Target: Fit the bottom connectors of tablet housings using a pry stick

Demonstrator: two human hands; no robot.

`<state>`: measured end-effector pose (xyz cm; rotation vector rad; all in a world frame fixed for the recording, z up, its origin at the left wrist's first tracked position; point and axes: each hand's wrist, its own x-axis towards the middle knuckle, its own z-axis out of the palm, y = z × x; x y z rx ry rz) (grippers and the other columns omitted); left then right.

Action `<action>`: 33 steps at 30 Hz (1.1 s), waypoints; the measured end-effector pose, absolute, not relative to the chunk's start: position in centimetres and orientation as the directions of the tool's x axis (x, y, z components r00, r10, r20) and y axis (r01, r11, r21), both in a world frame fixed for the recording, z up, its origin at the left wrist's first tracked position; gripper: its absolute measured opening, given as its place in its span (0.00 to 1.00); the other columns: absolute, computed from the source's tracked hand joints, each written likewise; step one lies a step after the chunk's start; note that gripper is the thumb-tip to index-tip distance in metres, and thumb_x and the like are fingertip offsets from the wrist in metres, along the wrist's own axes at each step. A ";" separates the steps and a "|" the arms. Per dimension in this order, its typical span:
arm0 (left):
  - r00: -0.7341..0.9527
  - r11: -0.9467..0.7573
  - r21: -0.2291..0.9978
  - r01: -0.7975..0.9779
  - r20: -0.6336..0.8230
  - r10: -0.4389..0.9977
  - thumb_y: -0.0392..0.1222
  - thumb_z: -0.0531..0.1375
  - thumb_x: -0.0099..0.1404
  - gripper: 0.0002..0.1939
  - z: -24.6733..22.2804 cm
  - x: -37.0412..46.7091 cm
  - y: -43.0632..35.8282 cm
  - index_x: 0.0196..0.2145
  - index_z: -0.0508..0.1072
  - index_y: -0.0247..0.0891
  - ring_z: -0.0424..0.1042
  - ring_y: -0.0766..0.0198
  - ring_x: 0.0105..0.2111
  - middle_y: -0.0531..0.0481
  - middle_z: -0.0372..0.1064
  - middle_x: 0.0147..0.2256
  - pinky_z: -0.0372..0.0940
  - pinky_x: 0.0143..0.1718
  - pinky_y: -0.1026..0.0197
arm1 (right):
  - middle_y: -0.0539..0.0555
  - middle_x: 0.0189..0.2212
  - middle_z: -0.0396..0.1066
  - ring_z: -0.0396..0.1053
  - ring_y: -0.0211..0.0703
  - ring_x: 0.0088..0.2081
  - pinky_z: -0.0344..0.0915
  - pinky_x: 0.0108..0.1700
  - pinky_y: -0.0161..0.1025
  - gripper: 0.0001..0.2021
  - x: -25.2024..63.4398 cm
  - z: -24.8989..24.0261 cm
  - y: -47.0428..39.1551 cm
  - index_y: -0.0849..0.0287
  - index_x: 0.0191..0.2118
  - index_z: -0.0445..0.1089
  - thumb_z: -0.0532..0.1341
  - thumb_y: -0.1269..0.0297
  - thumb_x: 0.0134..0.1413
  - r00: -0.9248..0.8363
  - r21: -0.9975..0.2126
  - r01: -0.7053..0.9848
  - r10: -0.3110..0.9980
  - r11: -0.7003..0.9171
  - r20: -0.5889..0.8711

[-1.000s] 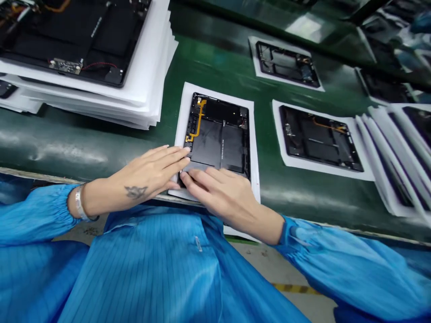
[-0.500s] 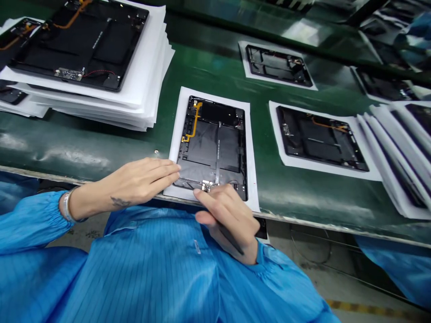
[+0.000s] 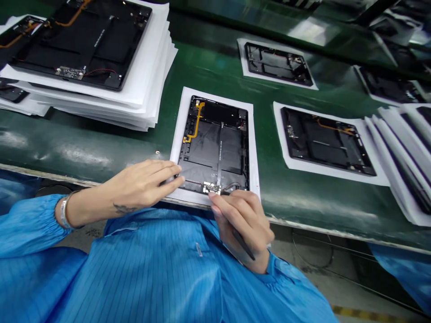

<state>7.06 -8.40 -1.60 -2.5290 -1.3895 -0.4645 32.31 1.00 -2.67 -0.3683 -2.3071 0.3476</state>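
Paper sheets stack up at the far left, an uncovered tablet on top. Your left hand lies flat, fingers straight and clasping nothing visible, fingertips at the near left edge of the middle tablet. That tablet rests on white paper at the bench's near edge. Your right hand curls around a dark slender tool, fingertips at the small circuit board; the tool's tip is hidden. You seem to be working on that board; the next move likely calls for a steady tablet and light, precise fingers. Another tablet lies right.
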 end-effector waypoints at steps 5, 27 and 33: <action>0.502 -0.486 -0.131 0.864 0.276 0.820 0.33 0.49 0.74 0.18 -0.5 8.4 -7.6 0.56 0.71 0.35 0.75 0.54 0.37 0.35 0.73 0.45 0.70 0.37 0.53 | 0.52 0.37 0.79 0.75 0.44 0.38 0.72 0.40 0.43 0.11 29.8 -0.9 2.0 0.54 0.46 0.76 0.61 0.74 0.62 -0.660 -0.724 0.052 0.568 0.688 0.492; 0.477 -0.502 -0.054 0.863 0.414 0.776 0.29 0.49 0.74 0.15 -1.5 7.1 -8.4 0.52 0.70 0.29 0.74 0.59 0.51 0.41 0.74 0.51 0.69 0.51 0.60 | 0.53 0.33 0.76 0.72 0.42 0.35 0.69 0.39 0.43 0.07 28.7 -0.9 2.8 0.57 0.42 0.74 0.60 0.74 0.64 -0.776 -0.690 0.004 0.438 0.724 0.454; 0.532 -0.503 -0.185 0.844 0.396 0.748 0.28 0.51 0.73 0.13 -0.6 7.9 -7.8 0.46 0.75 0.27 0.76 0.57 0.45 0.41 0.77 0.46 0.70 0.42 0.59 | 0.53 0.34 0.76 0.72 0.42 0.36 0.69 0.40 0.43 0.09 31.5 -0.2 3.2 0.57 0.42 0.74 0.60 0.77 0.62 -0.761 -0.662 0.116 0.494 0.741 0.420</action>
